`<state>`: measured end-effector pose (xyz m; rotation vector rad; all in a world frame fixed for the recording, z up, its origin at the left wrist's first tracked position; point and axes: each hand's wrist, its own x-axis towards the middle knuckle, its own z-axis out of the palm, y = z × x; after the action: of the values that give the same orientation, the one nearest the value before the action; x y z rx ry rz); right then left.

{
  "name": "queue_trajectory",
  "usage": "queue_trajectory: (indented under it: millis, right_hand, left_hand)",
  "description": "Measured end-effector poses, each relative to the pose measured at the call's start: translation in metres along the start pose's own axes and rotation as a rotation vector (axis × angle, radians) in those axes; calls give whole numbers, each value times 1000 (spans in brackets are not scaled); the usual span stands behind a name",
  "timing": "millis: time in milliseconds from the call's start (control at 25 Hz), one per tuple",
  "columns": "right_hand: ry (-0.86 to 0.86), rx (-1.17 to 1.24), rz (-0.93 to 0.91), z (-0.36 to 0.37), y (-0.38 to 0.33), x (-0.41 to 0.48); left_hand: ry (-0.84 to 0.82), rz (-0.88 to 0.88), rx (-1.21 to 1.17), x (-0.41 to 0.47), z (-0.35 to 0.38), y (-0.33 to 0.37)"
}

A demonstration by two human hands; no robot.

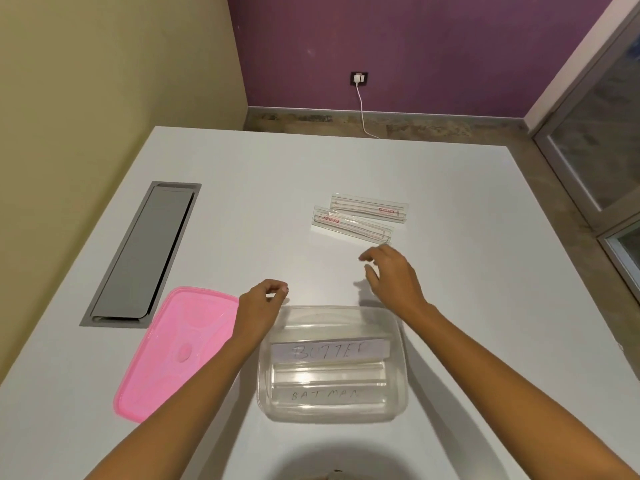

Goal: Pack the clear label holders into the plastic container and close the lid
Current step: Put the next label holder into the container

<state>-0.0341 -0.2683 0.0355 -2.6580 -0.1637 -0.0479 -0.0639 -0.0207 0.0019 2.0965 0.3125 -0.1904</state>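
While the clear container sat open at the near edge, holding label holders laid lengthwise left to right, two more label holders lay farther right, long axes running left-right. The right hand hovered near them, fingers spread; the left hand was loosely curled, empty. The pink lid lay left.

Left bare forearm: extended forward and up from the lower left edge of view, wrist straight. Left hand: fingers curled loosely inward, fingertips gathered near the thumb; nothing is held. Right bare forearm: extended from the lower right corner, angled inward. Right hand: reached further forward than the left, palm turned down, fingers spread and slightly bent, slightly blurred; nothing is grasped.
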Motion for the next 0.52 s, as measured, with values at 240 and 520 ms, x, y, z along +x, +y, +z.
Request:
queue_trajectory:
  millis: [240,520]
  right_hand:
    - [-112,-94,227,20,42,97]
    - [-188,-93,162,45,71,140]
  left_hand:
    - [-54,138,189,67,26,33]
    - [-77,386,615,151,57,59]
